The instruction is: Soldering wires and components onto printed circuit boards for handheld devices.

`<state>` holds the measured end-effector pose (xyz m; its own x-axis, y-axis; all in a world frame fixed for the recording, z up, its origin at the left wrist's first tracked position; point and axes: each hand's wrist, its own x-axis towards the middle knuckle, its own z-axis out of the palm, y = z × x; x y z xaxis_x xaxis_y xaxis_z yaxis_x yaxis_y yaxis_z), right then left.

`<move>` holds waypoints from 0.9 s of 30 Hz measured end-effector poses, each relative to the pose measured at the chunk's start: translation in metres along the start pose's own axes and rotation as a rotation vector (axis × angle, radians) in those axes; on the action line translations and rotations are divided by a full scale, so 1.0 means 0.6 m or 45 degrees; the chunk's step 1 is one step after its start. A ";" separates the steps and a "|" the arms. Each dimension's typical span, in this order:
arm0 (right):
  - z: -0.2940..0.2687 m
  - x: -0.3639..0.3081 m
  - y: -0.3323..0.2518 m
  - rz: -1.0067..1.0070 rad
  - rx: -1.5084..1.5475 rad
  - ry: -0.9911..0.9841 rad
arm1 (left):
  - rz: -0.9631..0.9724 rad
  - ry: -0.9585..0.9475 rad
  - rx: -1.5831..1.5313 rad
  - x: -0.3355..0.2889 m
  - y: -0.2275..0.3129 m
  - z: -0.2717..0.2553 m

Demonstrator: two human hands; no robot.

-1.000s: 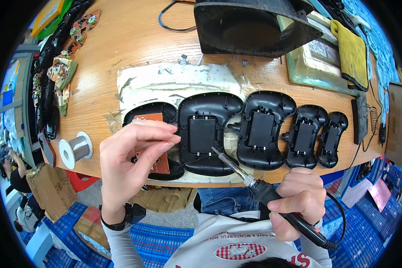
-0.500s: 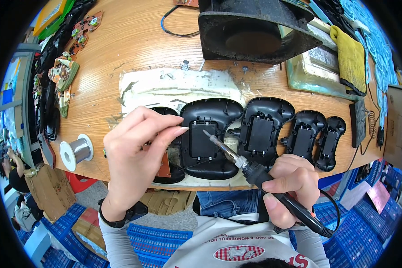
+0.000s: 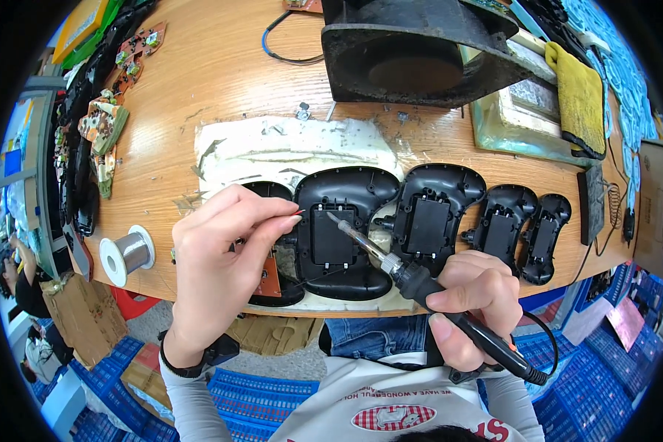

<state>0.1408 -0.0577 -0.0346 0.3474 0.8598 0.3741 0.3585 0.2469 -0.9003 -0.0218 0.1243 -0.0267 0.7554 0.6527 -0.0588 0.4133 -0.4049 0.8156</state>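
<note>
My left hand has thumb and forefinger pinched together on a thin red wire, whose short end pokes out past the fingertips. My right hand grips a soldering iron by its black handle. The iron's tip hovers over the upper part of a black game controller shell; whether it touches cannot be made out. This shell lies inner side up, with a rectangular battery compartment and small metal contacts. To its left, another shell with an orange circuit board is partly hidden behind my left hand.
Several more black shells line the table's near edge to the right. A solder spool stands at the left. At the back sit a black fan housing and a yellow cloth. A white sheet lies beneath the shells.
The soldering iron's tip has shifted slightly left and up on the shell. A red wire end now shows at my left fingertips.
</note>
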 end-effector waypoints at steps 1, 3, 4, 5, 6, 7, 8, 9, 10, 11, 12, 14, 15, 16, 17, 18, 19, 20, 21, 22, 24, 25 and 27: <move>0.001 0.000 0.002 -0.008 0.003 0.004 | 0.063 -0.043 0.080 0.003 0.003 0.000; 0.000 0.000 0.004 -0.010 -0.008 0.001 | 0.125 -0.087 0.159 0.006 0.002 0.003; 0.000 0.000 0.006 -0.012 -0.019 0.000 | 0.151 -0.058 0.206 0.006 -0.002 0.006; 0.001 0.000 0.007 -0.012 -0.019 -0.001 | 0.177 -0.029 0.254 0.006 -0.004 0.008; 0.001 -0.001 0.008 -0.005 -0.007 0.008 | 0.177 -0.030 0.253 0.007 -0.003 0.010; 0.002 -0.001 0.009 0.001 0.005 0.017 | 0.159 -0.039 0.268 0.008 -0.001 0.012; 0.002 -0.001 0.010 0.002 0.006 0.017 | 0.141 -0.048 0.283 0.009 0.000 0.013; 0.004 -0.001 0.011 0.002 0.005 0.021 | 0.139 -0.048 0.285 0.009 -0.004 0.015; 0.005 -0.002 0.013 0.002 0.005 0.025 | 0.153 -0.071 0.237 0.008 -0.010 0.018; 0.006 -0.002 0.014 0.003 0.009 0.024 | 0.165 -0.094 0.190 0.009 -0.015 0.020; 0.004 0.000 0.013 0.010 0.009 0.004 | 0.166 -0.095 0.189 0.012 -0.016 0.021; 0.003 0.001 0.014 0.019 0.009 -0.016 | 0.331 -0.087 0.354 0.016 -0.016 0.021; 0.005 0.001 0.016 0.008 0.000 -0.019 | 0.331 -0.089 0.353 0.017 -0.015 0.021; 0.006 0.001 0.017 -0.003 -0.009 -0.022 | 0.306 -0.097 0.362 0.018 -0.013 0.022; 0.006 0.002 0.018 -0.001 -0.009 -0.021 | 0.281 -0.105 0.371 0.019 -0.012 0.023; 0.007 0.002 0.019 0.000 -0.013 -0.025 | 0.280 -0.107 0.370 0.019 -0.013 0.022; 0.008 0.002 0.020 0.002 -0.016 -0.030 | 0.302 -0.119 0.390 0.020 -0.014 0.022; 0.008 0.002 0.021 0.004 -0.017 -0.030 | 0.324 -0.131 0.409 0.021 -0.015 0.022; 0.010 0.002 0.022 -0.005 -0.025 -0.030 | 0.322 -0.132 0.411 0.021 -0.015 0.020; 0.011 0.002 0.022 -0.015 -0.034 -0.030 | 0.326 -0.133 0.408 0.021 -0.014 0.019; 0.012 0.003 0.023 -0.010 -0.037 -0.038 | 0.329 -0.135 0.405 0.021 -0.015 0.018; 0.013 0.003 0.023 -0.006 -0.041 -0.047 | 0.334 -0.136 0.408 0.021 -0.016 0.017; 0.014 0.004 0.024 -0.010 -0.044 -0.043 | 0.340 -0.138 0.412 0.021 -0.015 0.017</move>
<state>0.1394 -0.0481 -0.0488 0.3152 0.8727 0.3729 0.3908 0.2387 -0.8890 -0.0108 0.1298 -0.0408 0.8994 0.4335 0.0555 0.3210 -0.7415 0.5892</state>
